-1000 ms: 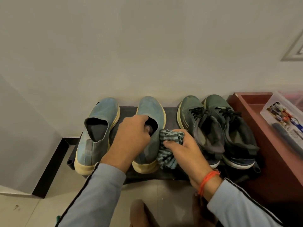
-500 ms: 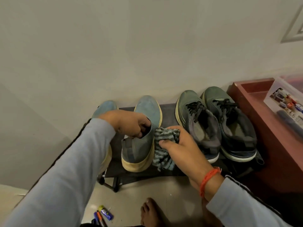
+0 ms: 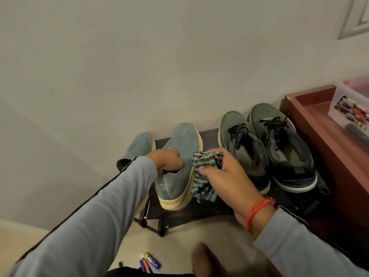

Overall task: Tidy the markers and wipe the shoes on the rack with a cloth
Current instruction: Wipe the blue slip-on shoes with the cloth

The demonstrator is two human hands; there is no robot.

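Observation:
Two blue slip-on shoes and two dark green laced shoes stand on a low black rack (image 3: 207, 206). My left hand (image 3: 167, 161) grips the collar of the right blue shoe (image 3: 179, 162), fingers inside its opening. My right hand (image 3: 225, 176) holds a bunched blue-and-grey striped cloth (image 3: 203, 176) against that shoe's right side. The left blue shoe (image 3: 139, 145) is partly hidden behind my left sleeve. The green laced shoes (image 3: 243, 148) (image 3: 283, 144) stand to the right. Several markers (image 3: 148, 261) lie on the floor near the bottom edge.
A dark red wooden tray or cabinet top (image 3: 319, 124) stands right of the rack and carries a clear plastic box (image 3: 351, 108) of small items. A pale wall runs behind the rack. A bare foot (image 3: 205, 258) is on the floor below.
The view has shifted left and down, bringing the markers on the floor into sight. My right hand has moved the cloth up along the blue shoe's side. My left hand stays on the shoe's collar.

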